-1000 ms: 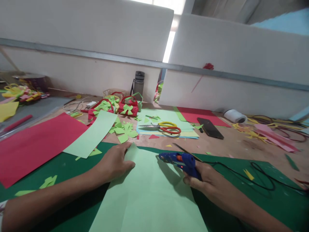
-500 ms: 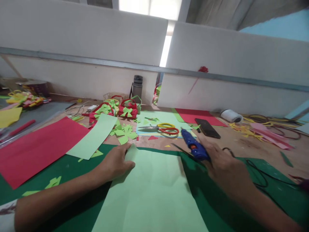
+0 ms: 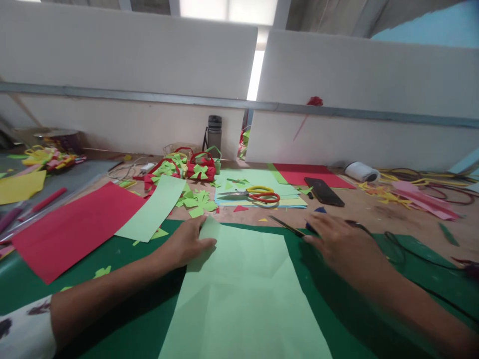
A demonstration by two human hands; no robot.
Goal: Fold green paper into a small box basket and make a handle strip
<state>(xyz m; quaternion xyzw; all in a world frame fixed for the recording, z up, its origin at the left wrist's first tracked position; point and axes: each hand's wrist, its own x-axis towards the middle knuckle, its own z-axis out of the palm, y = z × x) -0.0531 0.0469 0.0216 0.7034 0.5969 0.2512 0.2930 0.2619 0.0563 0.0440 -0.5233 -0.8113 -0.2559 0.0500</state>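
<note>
A light green paper sheet (image 3: 243, 294) lies on a dark green mat (image 3: 123, 304) in front of me. My left hand (image 3: 187, 243) rests on its far left corner, with thumb and bent fingers closed on the slightly raised corner. My right hand (image 3: 339, 242), blurred, lies palm down just past the sheet's far right corner. It covers a blue glue gun (image 3: 320, 210), of which only small blue bits show at its far edge. The gun's black cord (image 3: 396, 247) trails off to the right over the mat.
Red-and-yellow scissors (image 3: 262, 194) lie on stacked sheets beyond the mat, beside a black phone (image 3: 324, 191). A red sheet (image 3: 75, 227), a pale green strip (image 3: 155, 209), paper baskets (image 3: 196, 168) and scraps fill the left. A bottle (image 3: 214, 132) stands at the white partition.
My right hand swung the glue gun from over the sheet out to the right and down onto the table past the sheet's corner. My left hand stayed on the corner.
</note>
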